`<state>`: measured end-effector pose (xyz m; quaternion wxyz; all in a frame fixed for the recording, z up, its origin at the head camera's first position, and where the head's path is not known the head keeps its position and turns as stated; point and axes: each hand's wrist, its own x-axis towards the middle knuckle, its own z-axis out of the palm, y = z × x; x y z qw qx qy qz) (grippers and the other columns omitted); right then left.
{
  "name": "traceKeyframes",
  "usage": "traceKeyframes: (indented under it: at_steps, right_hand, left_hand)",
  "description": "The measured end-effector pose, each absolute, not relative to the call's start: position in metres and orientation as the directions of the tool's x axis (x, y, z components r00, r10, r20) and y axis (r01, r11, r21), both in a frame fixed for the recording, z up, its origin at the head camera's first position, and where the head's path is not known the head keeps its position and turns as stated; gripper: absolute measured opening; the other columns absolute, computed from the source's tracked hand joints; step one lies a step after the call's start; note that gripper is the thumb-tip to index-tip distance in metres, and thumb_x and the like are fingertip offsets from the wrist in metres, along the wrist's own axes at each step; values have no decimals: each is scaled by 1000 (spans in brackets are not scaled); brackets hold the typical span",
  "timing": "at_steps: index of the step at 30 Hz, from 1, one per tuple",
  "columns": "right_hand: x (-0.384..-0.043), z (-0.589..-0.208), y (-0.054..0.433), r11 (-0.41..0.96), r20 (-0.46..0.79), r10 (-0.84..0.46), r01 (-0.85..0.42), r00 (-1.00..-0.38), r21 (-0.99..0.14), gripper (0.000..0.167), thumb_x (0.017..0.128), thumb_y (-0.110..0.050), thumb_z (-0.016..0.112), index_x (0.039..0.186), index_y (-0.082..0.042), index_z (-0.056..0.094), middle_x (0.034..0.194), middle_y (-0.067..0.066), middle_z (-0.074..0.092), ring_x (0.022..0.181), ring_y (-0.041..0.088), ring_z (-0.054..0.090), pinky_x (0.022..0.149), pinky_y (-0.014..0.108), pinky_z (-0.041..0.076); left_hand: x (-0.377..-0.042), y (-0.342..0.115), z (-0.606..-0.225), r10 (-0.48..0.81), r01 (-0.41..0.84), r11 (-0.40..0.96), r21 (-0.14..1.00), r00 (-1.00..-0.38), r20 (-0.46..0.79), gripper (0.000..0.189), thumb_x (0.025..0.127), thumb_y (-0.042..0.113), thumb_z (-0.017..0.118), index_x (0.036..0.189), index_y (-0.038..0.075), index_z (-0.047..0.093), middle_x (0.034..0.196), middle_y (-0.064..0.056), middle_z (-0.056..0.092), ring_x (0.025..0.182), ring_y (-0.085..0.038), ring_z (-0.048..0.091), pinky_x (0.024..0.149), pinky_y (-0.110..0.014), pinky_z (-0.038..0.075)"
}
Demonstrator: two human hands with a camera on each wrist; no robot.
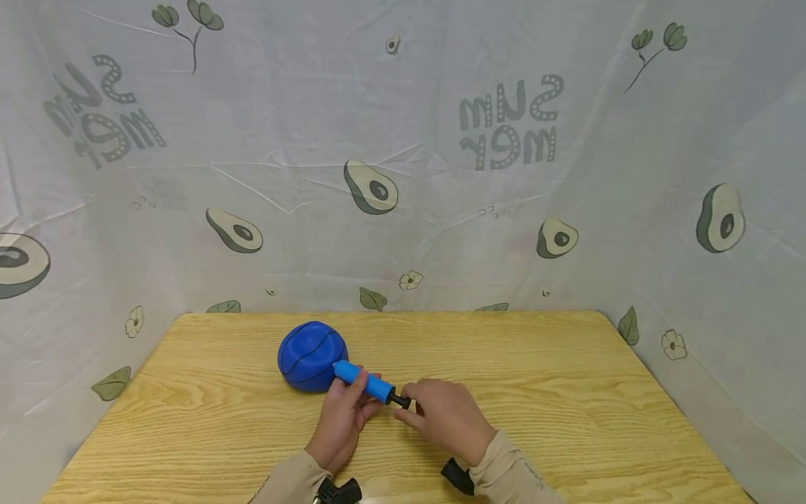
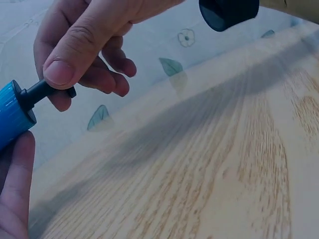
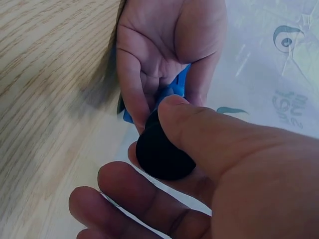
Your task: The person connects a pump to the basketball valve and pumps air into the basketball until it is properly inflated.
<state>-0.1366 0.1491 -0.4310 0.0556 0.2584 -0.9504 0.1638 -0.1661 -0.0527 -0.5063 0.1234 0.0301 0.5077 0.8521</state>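
Observation:
A blue ball (image 1: 310, 350) with black seam lines sits on the wooden table, its top dented inward. Against its right side is the tip of a small blue hand pump (image 1: 365, 381). My left hand (image 1: 340, 425) grips the pump's barrel, thumb on top. With thumb and forefinger, my right hand (image 1: 450, 414) pinches the black handle (image 3: 164, 152) at the pump's near end. A short length of black rod shows between barrel and handle in the left wrist view, where the right thumb (image 2: 62, 72) lies on it. Whether a needle enters the ball is hidden.
The wooden table (image 1: 535, 371) spreads out around the hands. Behind it and along both sides hangs a pale sheet (image 1: 415, 231) printed with avocados and leaves. Black wrist-worn devices (image 1: 340, 491) sit by both sleeves.

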Motion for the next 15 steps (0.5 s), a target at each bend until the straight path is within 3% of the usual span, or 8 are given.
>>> traceKeyframes:
  at_steps: [15]
  right_hand:
    - [-134, -426, 152, 832, 226, -442, -491, -868, -259, 17, 92, -30, 80, 96, -15, 74, 79, -6, 57, 60, 3, 51, 50, 20, 41]
  left_hand:
    - [-171, -54, -506, 135, -167, -607, 777, -985, -106, 65, 110, 34, 52, 154, 1, 16, 136, -9, 51, 112, -11, 65, 98, -30, 56]
